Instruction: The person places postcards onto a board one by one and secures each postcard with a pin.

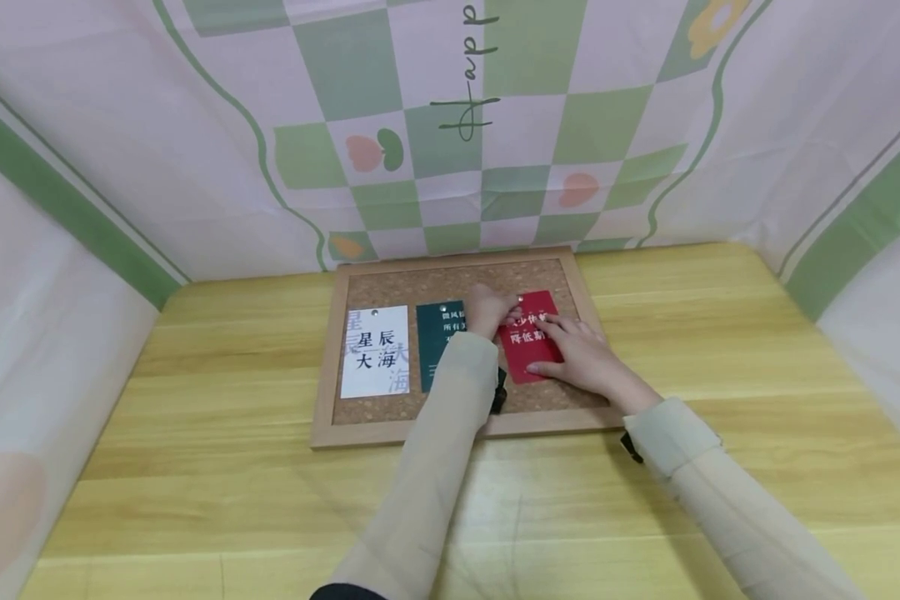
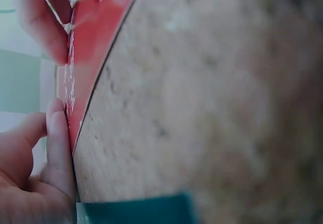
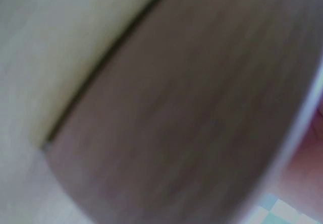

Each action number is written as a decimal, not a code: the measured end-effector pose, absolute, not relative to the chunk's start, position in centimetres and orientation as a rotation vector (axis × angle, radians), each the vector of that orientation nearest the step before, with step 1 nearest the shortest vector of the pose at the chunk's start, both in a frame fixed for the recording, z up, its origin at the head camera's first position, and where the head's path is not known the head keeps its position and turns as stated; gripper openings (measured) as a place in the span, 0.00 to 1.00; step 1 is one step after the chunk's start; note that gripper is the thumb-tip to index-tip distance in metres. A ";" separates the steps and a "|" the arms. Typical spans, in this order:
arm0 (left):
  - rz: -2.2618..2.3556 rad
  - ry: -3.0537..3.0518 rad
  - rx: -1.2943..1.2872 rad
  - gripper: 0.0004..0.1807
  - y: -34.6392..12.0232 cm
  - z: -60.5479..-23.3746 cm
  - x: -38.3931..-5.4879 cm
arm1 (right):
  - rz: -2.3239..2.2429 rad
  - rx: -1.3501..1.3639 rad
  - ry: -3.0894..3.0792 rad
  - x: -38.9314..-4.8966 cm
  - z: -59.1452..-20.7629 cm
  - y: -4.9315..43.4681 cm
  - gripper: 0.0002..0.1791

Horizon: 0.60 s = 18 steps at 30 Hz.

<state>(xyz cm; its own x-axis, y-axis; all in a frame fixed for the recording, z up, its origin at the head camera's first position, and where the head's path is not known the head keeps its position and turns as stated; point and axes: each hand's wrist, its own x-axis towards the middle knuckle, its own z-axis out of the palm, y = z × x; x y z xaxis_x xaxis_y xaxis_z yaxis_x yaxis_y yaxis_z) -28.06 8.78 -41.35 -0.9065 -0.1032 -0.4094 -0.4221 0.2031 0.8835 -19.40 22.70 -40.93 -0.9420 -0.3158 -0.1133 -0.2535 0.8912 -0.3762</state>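
A red card [image 1: 528,354] with white lettering lies on the cork board, a small pin [image 1: 521,298] near its top edge. My left hand [image 1: 489,310] is bent over the card's upper left part, fingertips right beside the pin; whether they pinch it I cannot tell. In the left wrist view, the left thumb and a finger meet at the red card [image 2: 98,40]. My right hand [image 1: 581,354] rests spread on the card's right side, thumb low and fingers higher. The green card [image 1: 433,350], left of the red one, is partly covered by my left arm.
The wood-framed cork board [image 1: 375,408] lies on a yellow wooden table [image 1: 217,400]. A white card [image 1: 375,367] hangs from a pin at its left. Behind stands a green-and-white checked cloth [image 1: 525,125]. The right wrist view is mostly blurred.
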 end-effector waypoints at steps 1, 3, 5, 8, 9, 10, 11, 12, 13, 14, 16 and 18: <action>1.772 2.198 -0.501 0.11 8.7 -41.4 -28.2 | -0.539 -0.438 2.888 -19.4 -40.9 22.7 0.43; 1.787 2.159 -0.513 0.12 8.8 -41.6 -28.4 | -0.539 -0.434 2.887 -19.4 -40.9 22.8 0.43; 1.803 2.127 -0.509 0.13 8.7 -41.6 -28.5 | -0.535 -0.432 2.888 -19.4 -40.9 22.7 0.43; 1.840 2.071 -0.474 0.14 8.4 -41.6 -28.4 | -0.527 -0.433 2.895 -19.4 -40.9 22.7 0.43; 1.841 2.062 -0.463 0.15 8.2 -41.6 -28.3 | -0.524 -0.434 2.895 -19.4 -40.9 22.7 0.43; 1.845 2.054 -0.452 0.16 8.1 -41.5 -28.1 | -0.524 -0.436 2.894 -19.4 -41.0 22.7 0.44; 1.852 2.043 -0.444 0.17 7.9 -41.5 -27.9 | -0.522 -0.436 2.892 -19.4 -41.0 22.7 0.44; 1.852 2.038 -0.436 0.17 7.8 -41.3 -27.7 | -0.523 -0.434 2.889 -19.4 -41.0 22.7 0.44; 1.851 2.040 -0.431 0.18 7.7 -41.2 -27.5 | -0.522 -0.433 2.886 -19.4 -41.1 22.7 0.44; 1.847 2.046 -0.423 0.19 7.7 -41.0 -27.4 | -0.524 -0.431 2.882 -19.4 -41.1 22.7 0.44; 1.847 2.060 -0.405 0.20 7.6 -40.7 -27.1 | -0.536 -0.430 2.885 -19.4 -41.1 22.7 0.44; 1.842 2.089 -0.376 0.20 7.7 -40.4 -26.8 | -0.544 -0.429 2.888 -19.4 -41.0 22.7 0.44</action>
